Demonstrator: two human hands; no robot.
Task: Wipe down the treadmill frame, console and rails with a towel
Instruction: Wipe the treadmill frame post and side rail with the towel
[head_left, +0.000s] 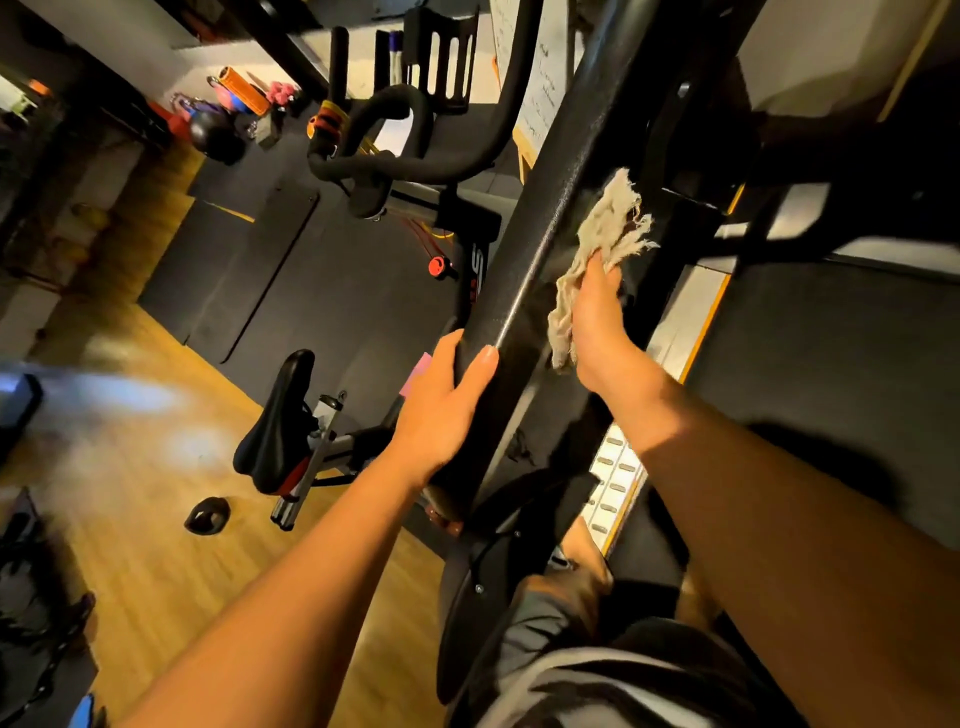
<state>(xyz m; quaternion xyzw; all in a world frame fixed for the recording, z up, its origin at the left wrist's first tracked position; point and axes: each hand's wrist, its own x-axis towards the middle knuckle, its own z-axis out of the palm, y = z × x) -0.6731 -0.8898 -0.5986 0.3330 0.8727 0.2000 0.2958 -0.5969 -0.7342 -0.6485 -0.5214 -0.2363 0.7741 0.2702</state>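
A thick black treadmill rail (540, 218) runs diagonally from the lower middle to the top right. My left hand (441, 410) is wrapped around the rail's lower end, thumb on its top face. My right hand (597, 322) holds a frayed beige towel (608, 228) pressed against the rail's right side, a little above the left hand. The towel bunches out past my fingertips. Right of the rail lie the treadmill's side strip (618, 478) with grip bumps and the dark belt (831, 353). The console is not in view.
A black spin bike stands left of the rail, with its saddle (280, 426) and handlebars (395, 130). Kettlebells and dumbbells (228, 114) sit on the floor at the far wall. Dark mats cover part of the wooden floor (156, 519). A small black object (207, 515) lies there.
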